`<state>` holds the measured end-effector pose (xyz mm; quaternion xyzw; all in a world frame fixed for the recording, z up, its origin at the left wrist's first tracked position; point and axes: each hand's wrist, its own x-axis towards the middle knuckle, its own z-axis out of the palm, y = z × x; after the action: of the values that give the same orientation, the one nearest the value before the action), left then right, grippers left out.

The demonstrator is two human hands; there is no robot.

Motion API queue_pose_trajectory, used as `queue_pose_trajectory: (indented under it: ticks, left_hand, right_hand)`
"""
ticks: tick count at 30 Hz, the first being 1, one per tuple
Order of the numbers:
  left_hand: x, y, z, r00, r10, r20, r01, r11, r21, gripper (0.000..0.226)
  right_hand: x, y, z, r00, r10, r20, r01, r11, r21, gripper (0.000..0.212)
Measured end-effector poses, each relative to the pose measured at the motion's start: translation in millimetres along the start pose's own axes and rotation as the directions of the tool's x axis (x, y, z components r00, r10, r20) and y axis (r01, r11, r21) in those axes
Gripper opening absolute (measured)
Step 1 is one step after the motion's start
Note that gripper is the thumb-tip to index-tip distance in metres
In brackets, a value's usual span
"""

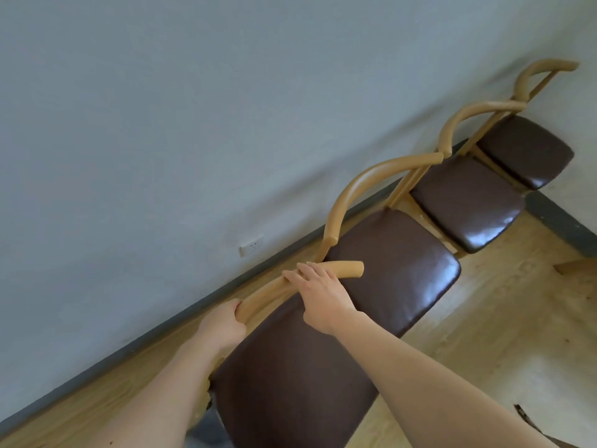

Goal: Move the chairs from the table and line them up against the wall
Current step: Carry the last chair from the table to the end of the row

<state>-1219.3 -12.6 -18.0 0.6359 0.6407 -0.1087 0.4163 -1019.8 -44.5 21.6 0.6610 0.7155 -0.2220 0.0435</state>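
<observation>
Several wooden chairs with curved backrests and dark brown padded seats stand in a row along the grey wall (161, 124). The nearest chair (290, 367) is right below me. My left hand (223, 324) grips the left end of its curved backrest rail (268, 292). My right hand (323, 295) is wrapped over the rail near its right end. The second chair (397, 263) sits right beside it, then a third chair (465, 202) and the far chair (526, 150) in the corner.
A white wall socket (252, 245) sits low on the wall above the dark skirting board (129, 344). Light wooden floor (504, 302) spreads to the right. A side wall (578, 124) closes off the corner behind the far chair.
</observation>
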Motion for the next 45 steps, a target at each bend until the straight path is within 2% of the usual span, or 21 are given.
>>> queue_pose_trajectory:
  ticks: [3,6,11,15,22,28,33,45]
  left_hand:
    - [11,-5,-9,0.999,-0.033,0.012,0.034,0.999,-0.028,0.060]
    - [32,-10,-24,0.997,-0.056,0.053,0.057,0.998,-0.030,0.063]
    - [57,-20,-45,0.992,-0.037,0.119,0.043,0.998,-0.046,0.059]
    - [66,-26,-55,0.981,-0.020,0.195,0.032,0.998,-0.061,0.065]
    - [61,-40,-61,0.969,-0.014,0.247,0.032,0.997,-0.070,0.079]
    - [66,-48,-77,0.974,-0.004,0.227,0.017,0.998,-0.055,0.067]
    - [67,-41,-80,0.969,0.011,0.247,0.000,0.999,-0.044,0.077]
    - [66,-35,-79,0.976,0.014,0.219,-0.020,0.999,0.026,0.077]
  right_hand:
    - [-3,2,6,0.998,0.061,-0.023,-0.059,0.995,0.078,0.076]
    - [2,5,13,0.987,0.159,0.017,-0.160,0.981,0.109,0.074]
    - [13,-8,19,0.958,0.283,0.035,-0.285,0.945,0.161,0.072]
    - [27,-26,19,0.939,0.340,0.039,-0.342,0.921,0.190,0.071]
    - [29,-49,17,0.917,0.396,0.056,-0.399,0.897,0.191,0.066]
    - [21,-54,17,0.898,0.439,0.045,-0.439,0.878,0.190,0.065]
    - [13,-55,21,0.879,0.472,0.071,-0.477,0.861,0.179,0.065]
    - [-8,-50,20,0.859,0.503,0.090,-0.511,0.843,0.166,0.066]
